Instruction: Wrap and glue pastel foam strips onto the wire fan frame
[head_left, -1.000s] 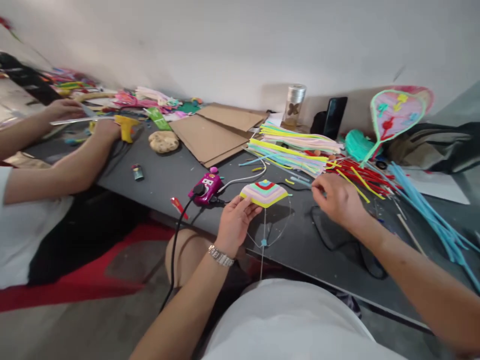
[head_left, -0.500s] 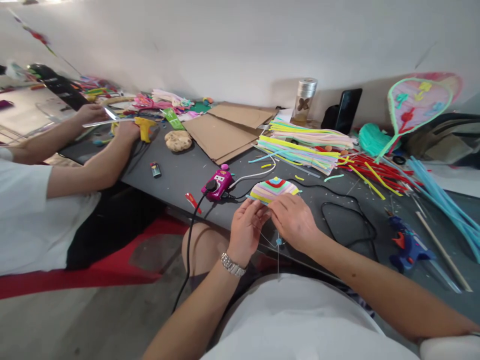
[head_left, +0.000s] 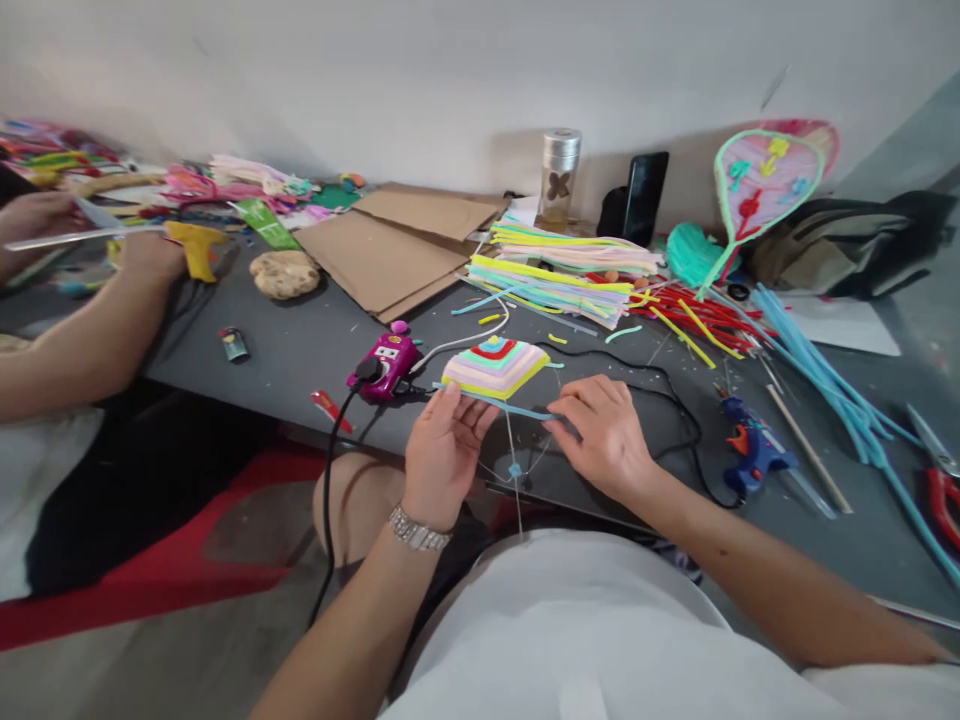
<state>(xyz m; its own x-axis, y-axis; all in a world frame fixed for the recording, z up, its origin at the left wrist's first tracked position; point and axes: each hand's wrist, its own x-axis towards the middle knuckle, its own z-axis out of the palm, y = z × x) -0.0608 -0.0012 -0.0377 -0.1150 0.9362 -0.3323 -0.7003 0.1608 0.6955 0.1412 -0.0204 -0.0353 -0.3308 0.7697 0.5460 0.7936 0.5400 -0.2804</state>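
Between the thumb and fingers of my left hand (head_left: pixel 444 455) is a fan-shaped piece of striped pipe cleaners (head_left: pixel 501 368), with yellow, pink, mint and red bands. Along its lower edge runs a light blue pipe cleaner (head_left: pixel 517 408). My right hand (head_left: pixel 604 435) pinches the right end of that blue strip, which stands out from the striped piece. Below the piece, thin wires meet at a small blue knot (head_left: pixel 514 470) between my hands. My left fingers partly hide the piece's lower left corner.
A magenta power socket (head_left: pixel 390 352) with cords lies left. Behind are pipe cleaner bundles (head_left: pixel 559 292) and cardboard (head_left: pixel 382 250). At right lie a blue glue gun (head_left: pixel 757 445), a stick (head_left: pixel 810 450) and a red-handled cutting tool (head_left: pixel 941 490). A co-worker's hand holds a yellow glue gun (head_left: pixel 196 250).
My right hand has moved away from the striped piece, drawing out the blue pipe cleaner's right end. More of the striped piece now shows. The view has turned to the right.
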